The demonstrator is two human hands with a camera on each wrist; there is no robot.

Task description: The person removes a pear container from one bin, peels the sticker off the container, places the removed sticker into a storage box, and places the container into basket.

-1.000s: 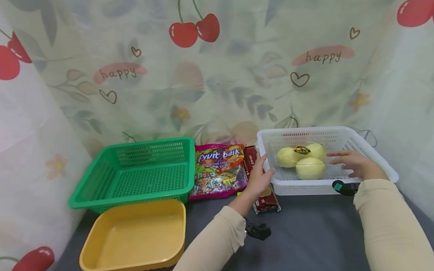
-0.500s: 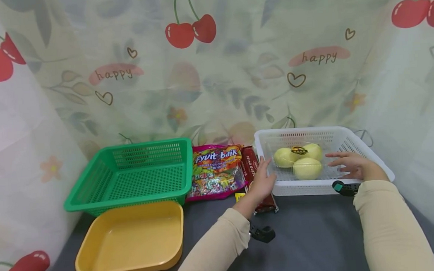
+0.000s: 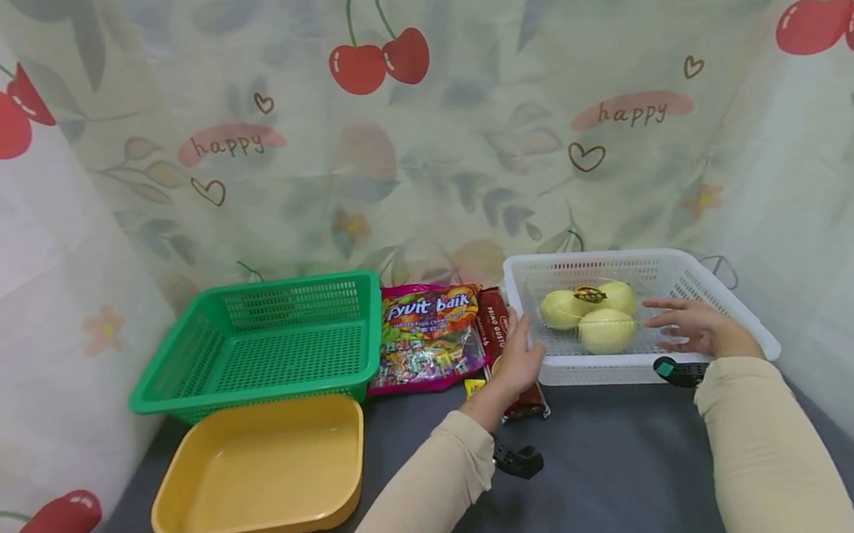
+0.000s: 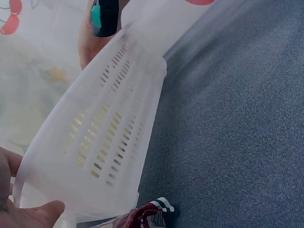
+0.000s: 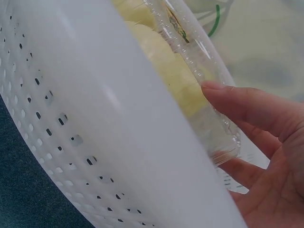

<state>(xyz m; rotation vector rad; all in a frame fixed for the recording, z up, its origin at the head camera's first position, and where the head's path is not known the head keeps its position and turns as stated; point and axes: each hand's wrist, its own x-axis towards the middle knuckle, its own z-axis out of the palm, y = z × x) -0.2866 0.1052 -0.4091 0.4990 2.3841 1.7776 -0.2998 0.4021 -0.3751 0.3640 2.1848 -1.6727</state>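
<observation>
Head view, right hand [image 3: 698,329]: fingers spread and only loosely bent, at the right end of the fruit pack [image 3: 592,313]; the right wrist view shows the thumb tip at its upper edge.
Left hand [image 3: 515,367]: grips the near left corner of the white basket [image 3: 595,367], the rim between thumb and fingers.
Fruit pack: inside the white basket; three round, pale yellow-green fruits [image 3: 607,331] under clear plastic, with a dark and gold sticker [image 3: 590,295].
Sleeves [image 3: 767,433]: beige, with a black device at each wrist.
Brown packet [image 3: 492,321]: just left of the white basket, partly hidden by the left hand.
Candy bag [image 3: 429,331]: pink-edged, marked "Fyvit baik", between the brown packet and the green basket [image 3: 304,355].
Yellow tray [image 3: 263,472]: in front of the green basket.
Counter [image 3: 608,467]: dark grey, under everything.
Curtain [image 3: 420,161]: pale, printed with cherries, hearts and "happy".
</observation>
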